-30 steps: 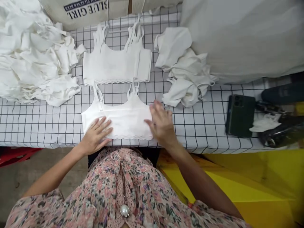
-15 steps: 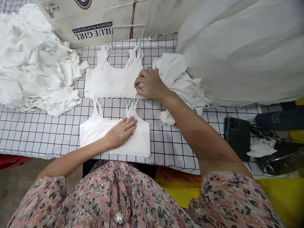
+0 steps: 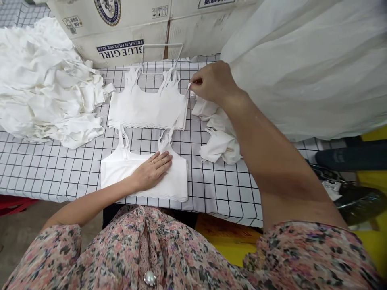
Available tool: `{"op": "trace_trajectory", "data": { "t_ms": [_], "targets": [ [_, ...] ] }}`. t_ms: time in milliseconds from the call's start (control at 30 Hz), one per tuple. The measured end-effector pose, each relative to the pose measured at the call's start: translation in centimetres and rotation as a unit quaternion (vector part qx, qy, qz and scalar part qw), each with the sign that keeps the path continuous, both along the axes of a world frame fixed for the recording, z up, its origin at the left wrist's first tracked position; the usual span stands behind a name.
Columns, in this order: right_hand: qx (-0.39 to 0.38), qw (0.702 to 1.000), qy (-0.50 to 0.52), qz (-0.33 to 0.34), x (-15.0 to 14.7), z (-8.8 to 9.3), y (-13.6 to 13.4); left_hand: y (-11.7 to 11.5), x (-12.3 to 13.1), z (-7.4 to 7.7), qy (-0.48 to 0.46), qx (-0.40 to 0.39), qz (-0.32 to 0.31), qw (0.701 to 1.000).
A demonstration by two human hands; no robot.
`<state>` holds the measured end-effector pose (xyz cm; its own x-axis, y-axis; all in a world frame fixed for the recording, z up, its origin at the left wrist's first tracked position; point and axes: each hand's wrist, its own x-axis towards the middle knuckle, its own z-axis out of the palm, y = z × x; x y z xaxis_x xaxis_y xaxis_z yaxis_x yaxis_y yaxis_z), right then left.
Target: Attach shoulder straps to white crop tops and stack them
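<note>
A white crop top (image 3: 121,173) lies flat at the near edge of the checked table cover (image 3: 48,173). My left hand (image 3: 152,171) rests flat on it, fingers stretched out. Behind it lies a neat stack of the same tops (image 3: 145,108). My right hand (image 3: 214,82) is raised at the stack's right corner, its fingers pinched on a small white bit of cloth, above a crumpled heap of white garments (image 3: 219,139).
A large pile of white garments (image 3: 42,96) fills the left of the table. Cardboard boxes (image 3: 127,28) stand at the back, with a wire frame (image 3: 161,50) before them. A big white fabric bag (image 3: 305,68) is at the right. Dark objects (image 3: 353,177) lie at the far right.
My right hand left the near top, reached the stack's right edge, then rose to the right with a pinch of white cloth. My left hand slid toward the near top's middle.
</note>
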<state>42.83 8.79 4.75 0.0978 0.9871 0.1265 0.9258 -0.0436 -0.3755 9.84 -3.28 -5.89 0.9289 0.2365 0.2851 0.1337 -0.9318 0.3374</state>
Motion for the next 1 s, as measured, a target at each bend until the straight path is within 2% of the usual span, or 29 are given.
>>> {"op": "trace_trajectory", "data": {
  "t_ms": [100,200,300,400,500,533,600,667,733,800,900,1000],
  "targets": [
    [-0.094,0.995,-0.006,-0.046,0.0,2.5,-1.5,0.1,-0.3,0.0,-0.021,-0.036,-0.014,0.999],
    [-0.177,0.982,0.068,-0.006,1.0,4.4,-3.6,1.1,-0.1,0.8,-0.065,-0.127,0.008,0.99],
    [-0.21,0.954,0.208,0.041,1.6,5.3,-5.3,3.5,1.5,2.8,-0.109,-0.222,0.096,0.964],
    [-0.219,0.917,0.334,-0.003,0.4,5.4,-6.0,6.6,4.4,4.8,-0.09,-0.32,0.206,0.92],
    [-0.22,0.894,0.385,-0.064,-1.7,5.0,-6.0,8.6,7.3,5.4,-0.024,-0.354,0.265,0.896],
    [-0.209,0.904,0.365,-0.082,-2.3,4.7,-5.9,8.9,7.9,5.2,-0.011,-0.361,0.277,0.89],
    [-0.16,0.951,0.249,-0.085,-3.3,3.8,-6.0,9.1,8.7,4.5,-0.007,-0.372,0.293,0.88],
    [-0.118,0.987,0.11,0.01,-4.0,2.4,-6.1,9.1,8.9,3.8,-0.025,-0.383,0.293,0.876],
    [-0.135,0.978,0.058,0.151,-4.6,0.6,-6.1,9.0,8.7,3.2,-0.047,-0.396,0.28,0.873],
    [-0.177,0.955,0.077,0.225,-5.2,-1.2,-5.7,9.1,8.4,2.9,-0.065,-0.404,0.268,0.872],
    [-0.186,0.957,0.085,0.207,-5.5,-2.7,-4.6,9.1,8.2,2.5,-0.085,-0.395,0.261,0.877],
    [-0.216,0.958,0.074,0.174,-4.6,-1.8,-3.7,9.0,8.2,2.3,-0.092,-0.391,0.257,0.879]
  ]
}}
